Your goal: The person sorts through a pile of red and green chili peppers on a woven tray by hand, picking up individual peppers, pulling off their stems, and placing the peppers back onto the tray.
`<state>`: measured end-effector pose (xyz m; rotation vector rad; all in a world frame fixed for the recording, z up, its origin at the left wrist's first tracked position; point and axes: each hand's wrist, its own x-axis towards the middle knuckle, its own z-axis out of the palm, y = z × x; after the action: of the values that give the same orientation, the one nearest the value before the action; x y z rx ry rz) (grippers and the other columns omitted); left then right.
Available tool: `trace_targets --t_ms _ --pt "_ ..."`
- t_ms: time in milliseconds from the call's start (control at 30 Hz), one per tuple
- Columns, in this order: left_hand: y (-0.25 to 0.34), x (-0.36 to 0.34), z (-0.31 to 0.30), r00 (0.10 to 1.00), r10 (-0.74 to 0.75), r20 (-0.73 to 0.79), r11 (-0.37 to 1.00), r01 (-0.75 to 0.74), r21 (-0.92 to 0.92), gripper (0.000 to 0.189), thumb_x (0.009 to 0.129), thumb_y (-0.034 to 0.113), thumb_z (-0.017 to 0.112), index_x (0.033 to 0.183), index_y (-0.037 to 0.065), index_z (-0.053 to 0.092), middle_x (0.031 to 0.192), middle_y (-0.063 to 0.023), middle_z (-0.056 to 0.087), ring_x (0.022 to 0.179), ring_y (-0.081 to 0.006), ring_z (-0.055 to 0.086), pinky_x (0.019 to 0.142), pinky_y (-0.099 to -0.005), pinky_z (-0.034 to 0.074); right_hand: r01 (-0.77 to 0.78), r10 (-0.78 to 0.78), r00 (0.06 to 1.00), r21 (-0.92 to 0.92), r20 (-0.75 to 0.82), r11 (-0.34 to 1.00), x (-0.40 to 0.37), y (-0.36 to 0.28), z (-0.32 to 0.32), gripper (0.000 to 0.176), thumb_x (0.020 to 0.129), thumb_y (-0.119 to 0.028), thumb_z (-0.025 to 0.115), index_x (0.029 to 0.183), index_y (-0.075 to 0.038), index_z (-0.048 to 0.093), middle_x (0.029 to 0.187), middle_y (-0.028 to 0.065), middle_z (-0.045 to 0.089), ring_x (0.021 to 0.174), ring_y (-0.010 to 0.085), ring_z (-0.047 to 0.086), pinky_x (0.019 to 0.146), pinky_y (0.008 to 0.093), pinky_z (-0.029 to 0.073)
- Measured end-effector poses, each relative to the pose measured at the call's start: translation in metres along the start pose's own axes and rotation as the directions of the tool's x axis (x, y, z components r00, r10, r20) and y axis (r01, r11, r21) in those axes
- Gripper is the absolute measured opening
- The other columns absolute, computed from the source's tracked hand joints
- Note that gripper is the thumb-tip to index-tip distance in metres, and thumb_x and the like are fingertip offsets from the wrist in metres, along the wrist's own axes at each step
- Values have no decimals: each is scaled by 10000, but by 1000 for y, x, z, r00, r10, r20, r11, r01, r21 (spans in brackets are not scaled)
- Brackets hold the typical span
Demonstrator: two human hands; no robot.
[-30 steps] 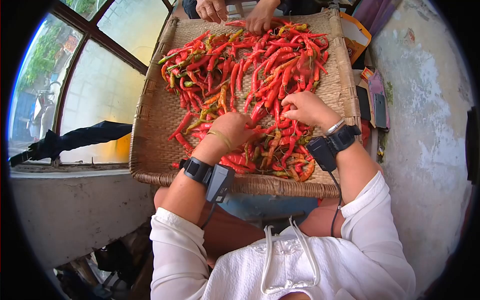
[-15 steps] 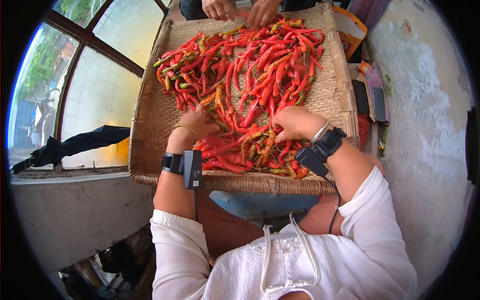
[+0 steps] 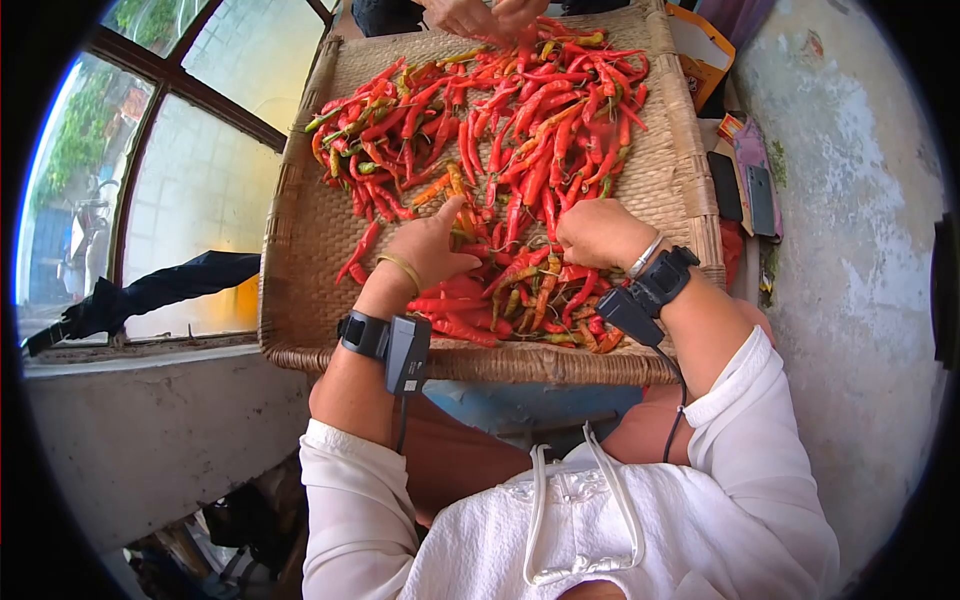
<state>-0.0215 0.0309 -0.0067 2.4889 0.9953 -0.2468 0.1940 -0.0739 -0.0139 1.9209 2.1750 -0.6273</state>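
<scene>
Red chili peppers [image 3: 540, 120], some of them orange or green, cover much of a woven bamboo tray [image 3: 310, 210]. On the tray's left part, my left hand [image 3: 430, 248] touches the near heap of chili peppers [image 3: 460, 310], its thumb and forefinger spread apart. My right hand [image 3: 605, 235] is curled at the right edge of the peppers, knuckles up. Its fingertips are hidden, so what they hold cannot be made out. Between my hands lie red peppers and a few orange ones.
Another person's hands [image 3: 485, 15] work at the tray's far edge. A folded black umbrella [image 3: 170, 290] leans by the window at left. Phones [image 3: 760, 198] lie to the right of the tray, beside a rough wall [image 3: 840, 250].
My left hand has moved right, uncovering tray and a few loose peppers at its left. My right hand has shifted slightly. The other person's hands have lifted and moved closer together.
</scene>
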Motion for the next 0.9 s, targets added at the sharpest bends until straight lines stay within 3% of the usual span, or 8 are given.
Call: trace_targets --t_ms 167,300,433,633,667,733,800,900 --pt "-1 -7 1 977 210 -34 974 -212 -82 617 652 306 673 1190 125 431 824 -165 601 798 -327 577 705 -406 453 -126 133 975 50 -176 991 -9 15 -15 110 685 -187 577 715 -88 616 699 119 595 716 293 582 623 394 455" --pt "7 -9 6 974 220 -61 971 -213 106 313 671 215 644 958 102 586 832 -141 569 790 -319 560 688 -388 455 77 -20 960 197 -280 977 -17 6 -18 142 686 -176 598 765 -58 604 722 129 593 716 296 577 627 387 445" --pt "16 -4 13 968 242 -67 952 -224 206 277 673 220 630 923 108 588 840 -112 533 792 -293 549 680 -393 454 171 -71 925 242 -374 955 -28 -2 -23 172 697 -188 601 788 -42 601 723 128 595 699 285 579 619 369 446" --pt "26 -5 15 941 330 -73 874 -275 399 134 663 202 613 760 111 635 886 -61 493 902 -236 512 738 -345 465 177 67 953 722 -296 668 -68 -13 -35 144 769 -123 570 853 -10 601 677 34 590 590 103 552 533 240 426" --pt "27 -6 13 922 374 -100 877 -316 363 129 657 185 618 759 107 627 900 -63 496 896 -236 512 740 -344 458 181 70 951 725 -301 665 -71 -11 -33 144 769 -123 570 853 -10 601 677 34 590 590 103 552 533 240 426" --pt "29 -8 6 900 418 -127 872 -357 335 126 651 168 623 758 103 619 913 -66 498 889 -235 511 741 -343 450 87 158 977 948 -141 306 -73 -5 -28 147 815 -129 539 878 -8 592 679 -5 570 582 55 532 500 189 414" --pt "32 -9 -2 700 474 -535 845 -533 52 169 635 109 667 773 83 573 888 -55 504 851 -213 497 700 -333 431 90 228 963 970 -142 224 -66 1 -17 149 825 -147 537 862 -12 589 661 -10 554 548 48 516 481 177 409" --pt "27 -6 -2 771 289 -567 802 -518 -297 165 637 116 679 727 75 548 826 -64 523 802 -201 508 693 -309 428 113 315 939 988 -141 105 -60 2 -9 150 833 -156 537 849 -14 585 638 -8 537 506 38 495 455 166 400"
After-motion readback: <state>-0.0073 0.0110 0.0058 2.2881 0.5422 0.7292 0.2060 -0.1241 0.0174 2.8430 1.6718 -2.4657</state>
